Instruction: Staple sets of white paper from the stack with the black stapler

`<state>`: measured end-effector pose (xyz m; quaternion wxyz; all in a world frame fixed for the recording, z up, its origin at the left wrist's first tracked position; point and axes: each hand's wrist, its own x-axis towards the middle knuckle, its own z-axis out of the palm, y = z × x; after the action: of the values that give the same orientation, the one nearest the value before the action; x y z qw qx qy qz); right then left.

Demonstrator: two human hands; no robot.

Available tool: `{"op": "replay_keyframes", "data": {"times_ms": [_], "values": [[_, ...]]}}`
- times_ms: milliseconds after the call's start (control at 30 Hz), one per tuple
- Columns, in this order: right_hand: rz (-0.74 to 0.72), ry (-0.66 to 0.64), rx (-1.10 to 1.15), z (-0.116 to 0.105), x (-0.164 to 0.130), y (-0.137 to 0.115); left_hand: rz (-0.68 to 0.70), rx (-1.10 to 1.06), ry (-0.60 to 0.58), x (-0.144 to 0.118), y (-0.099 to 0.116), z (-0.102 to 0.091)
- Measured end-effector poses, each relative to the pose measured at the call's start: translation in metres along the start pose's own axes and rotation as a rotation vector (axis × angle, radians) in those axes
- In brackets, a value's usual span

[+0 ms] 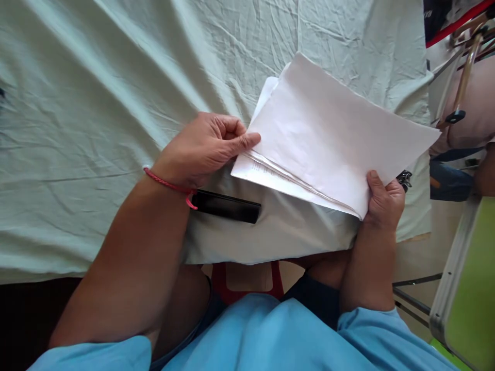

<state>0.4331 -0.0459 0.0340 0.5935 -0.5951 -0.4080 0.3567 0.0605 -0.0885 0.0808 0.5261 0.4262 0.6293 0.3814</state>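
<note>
A small stack of white paper sheets [328,123] is held over the cloth-covered table, tilted, its sheets slightly fanned at the left. The top sheet looks blank; faint print shows on a lower one near the left corner. My left hand [216,141] pinches the left edge, thumb on top and fingers curled. My right hand [384,201] grips the lower right corner, thumb on top, its other fingers mostly hidden beneath. A flat black rectangular object [228,206] lies on the cloth below the sheets, partly behind my left wrist.
A wrinkled pale green cloth [116,103] covers the table. Something dark and metallic [404,179] peeks out beside my right hand. To the right stand a green-topped table [472,288] with a metal rim and some metal framing. Another person's arm is partly visible there.
</note>
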Motion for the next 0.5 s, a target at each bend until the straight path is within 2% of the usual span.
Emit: {"op": "replay_keyframes", "data": {"times_ms": [133, 233, 367, 500], "values": [[0.011, 0.031, 0.013, -0.0025, 0.0035, 0.0027, -0.045, 0.046, -0.168, 0.0002, 0.0017, -0.0018], [0.012, 0.025, 0.024, -0.0028, 0.0037, 0.0034, -0.017, 0.116, -0.115, 0.0024, -0.0027, -0.0054], [0.019, 0.024, 0.031, -0.0022, 0.0025, 0.0030, 0.010, 0.100, -0.074, 0.0036, -0.0078, -0.0061], [0.030, 0.042, 0.021, -0.0028, 0.0025, 0.0022, 0.000, 0.004, -0.156, 0.0026, -0.0062, -0.0046]]}}
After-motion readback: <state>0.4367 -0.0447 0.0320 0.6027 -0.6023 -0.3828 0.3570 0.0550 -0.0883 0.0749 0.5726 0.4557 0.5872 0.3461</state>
